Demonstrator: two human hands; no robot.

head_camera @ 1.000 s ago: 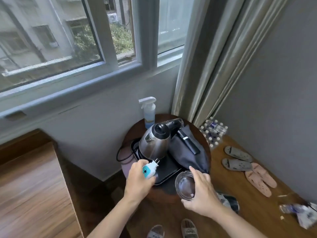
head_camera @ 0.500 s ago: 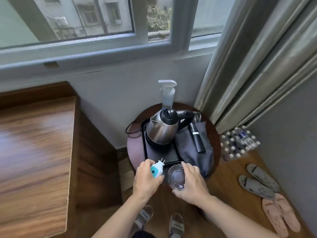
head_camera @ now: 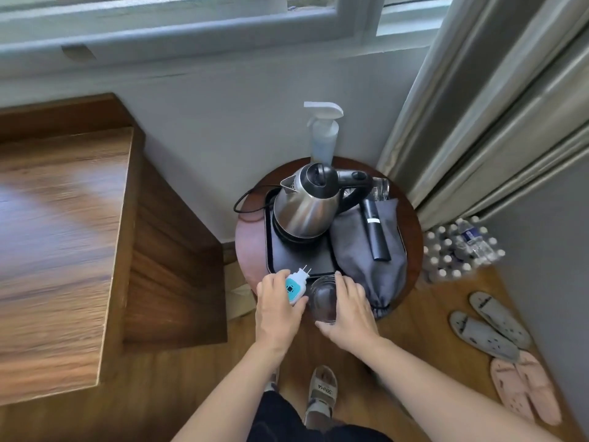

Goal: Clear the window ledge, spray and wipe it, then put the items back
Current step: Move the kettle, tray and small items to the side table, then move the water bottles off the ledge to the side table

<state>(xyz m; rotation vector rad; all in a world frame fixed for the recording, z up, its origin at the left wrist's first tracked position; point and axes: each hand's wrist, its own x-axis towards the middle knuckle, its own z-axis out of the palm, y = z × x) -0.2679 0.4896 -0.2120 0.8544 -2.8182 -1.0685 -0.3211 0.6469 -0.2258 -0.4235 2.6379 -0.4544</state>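
Head view looks down on my two hands at the near edge of the round wooden table [head_camera: 251, 250]. My left hand [head_camera: 279, 309] grips a white and teal plug-in device [head_camera: 294, 287], fingers curled around its body, its two metal prongs pointing up and away from me. My right hand [head_camera: 349, 309] is wrapped around a clear drinking glass [head_camera: 322, 299], thumb on its near side and fingers over the far rim; whether the glass touches the tabletop I cannot tell. Just beyond my hands a black tray [head_camera: 299, 258] carries a steel electric kettle [head_camera: 306, 208], with a grey drawstring bag [head_camera: 366, 260] and a black hair dryer [head_camera: 373, 224] to its right. A spray bottle [head_camera: 322, 135] stands at the table's far edge against the wall. Above it runs the grey window ledge [head_camera: 191, 43]. Slippers [head_camera: 490, 323] and a pack of water bottles [head_camera: 459, 247] lie on the floor to the right.
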